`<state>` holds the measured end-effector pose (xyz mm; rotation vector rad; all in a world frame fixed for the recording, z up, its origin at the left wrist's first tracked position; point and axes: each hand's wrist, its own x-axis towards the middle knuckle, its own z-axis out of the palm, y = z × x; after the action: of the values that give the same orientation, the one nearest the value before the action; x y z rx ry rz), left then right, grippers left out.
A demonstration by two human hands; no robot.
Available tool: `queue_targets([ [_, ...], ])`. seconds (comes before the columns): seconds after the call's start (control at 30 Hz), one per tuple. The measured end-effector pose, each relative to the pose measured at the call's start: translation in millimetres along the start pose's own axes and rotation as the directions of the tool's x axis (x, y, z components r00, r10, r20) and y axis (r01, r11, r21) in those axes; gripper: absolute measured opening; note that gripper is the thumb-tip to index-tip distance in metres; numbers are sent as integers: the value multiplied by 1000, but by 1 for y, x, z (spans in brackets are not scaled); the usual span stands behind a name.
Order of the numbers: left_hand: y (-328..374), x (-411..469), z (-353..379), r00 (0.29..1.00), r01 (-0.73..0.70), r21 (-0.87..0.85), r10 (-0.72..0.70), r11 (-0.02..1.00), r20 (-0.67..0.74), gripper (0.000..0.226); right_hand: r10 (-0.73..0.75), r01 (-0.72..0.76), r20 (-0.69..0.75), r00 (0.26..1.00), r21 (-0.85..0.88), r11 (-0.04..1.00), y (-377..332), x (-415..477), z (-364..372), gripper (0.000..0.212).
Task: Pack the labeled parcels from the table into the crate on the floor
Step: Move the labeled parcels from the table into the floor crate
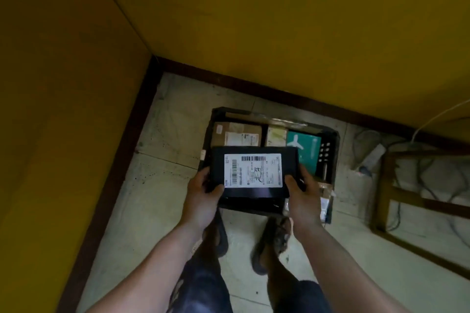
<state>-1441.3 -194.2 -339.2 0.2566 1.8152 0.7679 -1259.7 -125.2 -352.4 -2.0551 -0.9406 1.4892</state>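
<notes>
I hold a flat black parcel (290, 162) with a white barcode label on top, level above the near half of the black crate (333, 150) on the floor. My left hand (203, 193) grips its left end, thumb on top. My right hand (302, 190) grips its right end the same way. Inside the crate lie a brown cardboard parcel (236, 133) at the far left, a pale yellowish parcel (276, 136) beside it, and a teal box (305, 147) with a white plane mark at the right. The crate's near floor is hidden by the held parcel.
Yellow walls with a dark skirting board (119, 160) close the corner at left and back. A wooden frame (386, 185) and loose cables (366, 157) lie right of the crate. My sandalled feet (272, 244) stand on pale floor tiles just before the crate.
</notes>
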Motion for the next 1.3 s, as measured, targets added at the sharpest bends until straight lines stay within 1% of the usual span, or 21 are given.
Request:
queue_targets([
  [0.07, -6, 35, -2, 1000, -8, 52, 8, 999, 12, 35, 19, -19, -1, 1000, -24, 1000, 12, 17, 16, 40],
  [0.17, -17, 84, 4, 999, -33, 129, 34, 991, -4, 34, 16, -15, 44, 999, -32, 999, 29, 47, 32, 36],
  [0.3, -33, 139, 14, 997, -57, 231, 68, 971, -39, 33, 15, -11, 56, 998, -68, 998, 48, 94, 55, 37],
  [0.37, -38, 165, 19, 996, -77, 270, 85, 960, -16, 31, 8, -3, 84, 996, -64, 998, 58, 117, 67, 35],
  [0.47, -40, 194, 25, 999, -47, 286, 40, 957, 30, 26, 25, -21, 95, 995, -39, 999, 71, 149, 83, 45],
  [0.53, -41, 209, 29, 998, -56, 302, 44, 952, 46, 36, 45, -42, 104, 994, -29, 999, 78, 165, 91, 50],
  [0.6, -41, 219, 31, 997, -63, 328, 45, 942, 63, 42, 66, -64, 126, 990, -20, 998, 83, 173, 97, 49],
  [0.67, -42, 226, 32, 995, -63, 391, 26, 918, 99, 47, 76, -72, 154, 985, -28, 997, 87, 179, 101, 48],
  [0.73, -44, 230, 34, 992, -76, 480, 19, 874, 123, 54, 90, -82, 182, 979, -52, 995, 88, 182, 101, 48],
  [0.77, -45, 231, 35, 992, -85, 541, 22, 836, 121, 58, 98, -85, 196, 976, -73, 994, 88, 183, 100, 48],
  [0.87, -46, 230, 39, 995, -94, 770, 70, 631, 64, 65, 127, -101, 226, 966, -120, 988, 85, 186, 96, 53],
  [0.9, -46, 229, 39, 995, -94, 798, 91, 595, 49, 64, 139, -113, 228, 964, -124, 986, 84, 186, 95, 55],
  [0.93, -46, 227, 39, 992, -110, 804, 121, 584, 48, 62, 147, -122, 232, 961, -122, 985, 83, 186, 93, 57],
  [0.97, -47, 225, 39, 983, -153, 798, 172, 583, 64, 59, 149, -123, 238, 960, -118, 985, 82, 185, 92, 57],
  [1.03, -52, 220, 41, 952, -264, 796, 280, 544, 124, 56, 124, -91, 256, 959, -137, 986, 81, 183, 91, 53],
  [1.07, -56, 218, 43, 942, -300, 799, 296, 521, 160, 55, 106, -61, 273, 956, -169, 984, 82, 182, 92, 52],
  [1.13, -63, 217, 47, 945, -318, 816, 228, 483, 233, 57, 87, -4, 311, 946, -258, 966, 83, 183, 93, 55],
  [1.2, -69, 217, 52, 953, -302, 855, 138, 420, 269, 65, 90, 19, 325, 941, -319, 948, 82, 186, 94, 60],
  [1.27, -71, 219, 55, 957, -290, 880, 98, 375, 273, 72, 92, 8, 327, 941, -292, 956, 81, 189, 93, 61],
  [1.3, -70, 219, 56, 957, -288, 884, 83, 368, 277, 74, 93, -5, 326, 941, -263, 965, 81, 189, 91, 60],
])
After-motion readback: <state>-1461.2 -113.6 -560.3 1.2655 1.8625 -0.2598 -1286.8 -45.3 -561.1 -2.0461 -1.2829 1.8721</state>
